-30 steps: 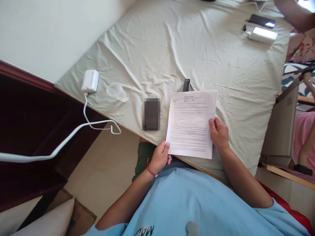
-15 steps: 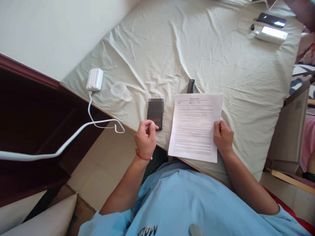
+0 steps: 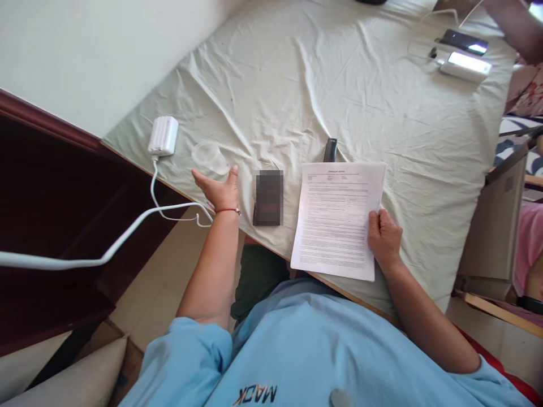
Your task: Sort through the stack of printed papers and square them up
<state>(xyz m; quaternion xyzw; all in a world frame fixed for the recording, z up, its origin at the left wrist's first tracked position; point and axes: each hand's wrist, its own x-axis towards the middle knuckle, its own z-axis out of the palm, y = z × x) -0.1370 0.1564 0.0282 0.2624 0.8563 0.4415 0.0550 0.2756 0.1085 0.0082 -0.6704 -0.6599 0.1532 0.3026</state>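
Observation:
My left hand, with a red cord on its wrist, is open at the table's left edge, thumb and fingers apart. Just beyond it lies a clear plastic container, partly behind the fingers; I cannot tell whether they touch. Right of this hand a dark phone lies flat, blurred by pixelation. My right hand grips the right edge of a stack of printed papers, thumb on top. Past the papers' top edge shows a black object, partly covered, perhaps a stapler.
A white adapter with a white cable sits at the left on the cloth-covered table. At the far right are a white power bank and another phone. Another person's arm shows in the top right corner.
My left hand has left the phone and moved left and forward to the plastic container, its fingers spreading apart. My right hand and the papers have stayed in place.

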